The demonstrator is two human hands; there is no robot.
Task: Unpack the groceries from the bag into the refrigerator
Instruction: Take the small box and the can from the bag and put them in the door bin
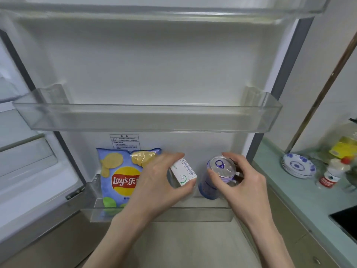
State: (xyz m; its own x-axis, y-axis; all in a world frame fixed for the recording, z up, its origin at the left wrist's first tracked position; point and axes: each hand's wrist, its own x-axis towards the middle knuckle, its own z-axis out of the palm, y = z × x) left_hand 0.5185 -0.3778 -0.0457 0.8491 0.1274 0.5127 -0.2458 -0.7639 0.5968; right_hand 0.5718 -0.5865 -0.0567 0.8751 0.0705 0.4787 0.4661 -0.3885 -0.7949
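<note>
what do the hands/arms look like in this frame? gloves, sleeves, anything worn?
Both bare: the left hand and right hand show no gloves, rings, watches or bands. Forearms are uncovered to the bottom edge of the picture, so no sleeve is in view. No markings or cables on either.

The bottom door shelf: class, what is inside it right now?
Inside the bottom door shelf: a Lay's chip bag, a small white carton gripped by the left hand, a blue can under the right hand. The hands hide the shelf floor between.
</note>
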